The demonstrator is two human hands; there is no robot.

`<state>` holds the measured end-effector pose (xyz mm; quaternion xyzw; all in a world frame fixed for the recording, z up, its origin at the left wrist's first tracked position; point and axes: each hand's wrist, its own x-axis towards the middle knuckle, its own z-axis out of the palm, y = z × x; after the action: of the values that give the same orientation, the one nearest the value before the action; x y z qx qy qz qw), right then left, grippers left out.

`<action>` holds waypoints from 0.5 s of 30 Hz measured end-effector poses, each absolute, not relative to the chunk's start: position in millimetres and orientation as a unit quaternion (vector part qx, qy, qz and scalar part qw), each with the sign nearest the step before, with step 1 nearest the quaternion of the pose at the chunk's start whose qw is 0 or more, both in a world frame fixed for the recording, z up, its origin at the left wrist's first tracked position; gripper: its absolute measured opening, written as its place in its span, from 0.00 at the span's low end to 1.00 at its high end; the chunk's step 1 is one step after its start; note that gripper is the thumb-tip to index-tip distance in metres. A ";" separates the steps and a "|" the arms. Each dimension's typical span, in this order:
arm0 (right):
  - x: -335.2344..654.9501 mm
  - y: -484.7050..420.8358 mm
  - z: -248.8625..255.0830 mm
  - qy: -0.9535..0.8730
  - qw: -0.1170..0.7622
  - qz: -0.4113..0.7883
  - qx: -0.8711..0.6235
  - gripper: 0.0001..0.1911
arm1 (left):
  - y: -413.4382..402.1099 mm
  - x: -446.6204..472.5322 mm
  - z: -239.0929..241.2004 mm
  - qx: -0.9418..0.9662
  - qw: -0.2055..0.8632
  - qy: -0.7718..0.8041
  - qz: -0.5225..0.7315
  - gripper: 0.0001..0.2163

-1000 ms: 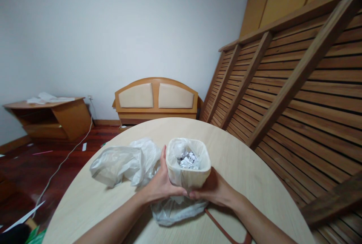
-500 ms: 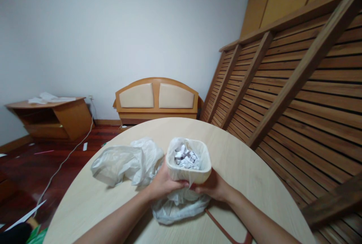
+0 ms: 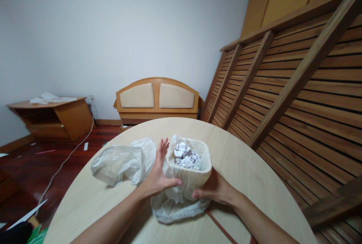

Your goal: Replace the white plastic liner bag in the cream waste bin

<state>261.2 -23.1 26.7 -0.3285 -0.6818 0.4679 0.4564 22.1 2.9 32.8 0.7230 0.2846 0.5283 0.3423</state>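
Note:
A small white bin point(image 3: 206, 168) lined with a thin plastic bag stands on the table in front of me, its mouth tilted towards me. Crumpled paper point(image 3: 187, 158) lies inside it. My right hand point(image 3: 217, 189) wraps round the bin's right side, its fingers mostly hidden behind it. To the left of the bin, my left hand point(image 3: 158, 176) is open, fingers raised and thumb stretched across the front of the liner. Loose liner plastic point(image 3: 179, 211) bunches around the bin's base. Another crumpled plastic bag point(image 3: 118, 164) rests further left.
The round pale table point(image 3: 246, 164) carries all this. A brown strip point(image 3: 222, 228) lies near my right forearm. Beyond stand a headboard point(image 3: 157, 112) and a low cabinet point(image 3: 70, 117) with papers. A slatted wooden frame point(image 3: 283, 97) leans at the right.
My left hand has let go of the bin and opened, moving slightly left. The right thumb has shifted a little on the front; the bin has barely moved.

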 end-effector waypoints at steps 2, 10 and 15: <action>260.4 -21.6 27.4 -0.666 0.495 0.463 -0.312 0.62 | 1.6 25.8 39.0 0.714 0.347 0.244 0.557 0.66; 258.4 -17.4 25.2 -0.685 0.459 0.472 -0.313 0.38 | -5.7 45.8 24.7 0.707 0.425 0.308 0.475 0.46; 263.1 -17.9 25.4 -0.694 0.437 0.458 -0.343 0.40 | -2.8 45.3 17.2 0.720 0.409 0.315 0.464 0.39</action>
<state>263.1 -17.9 25.4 -0.3432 -0.6938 0.4583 0.4368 45.3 -2.8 17.2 0.7201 0.3146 0.4643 0.4086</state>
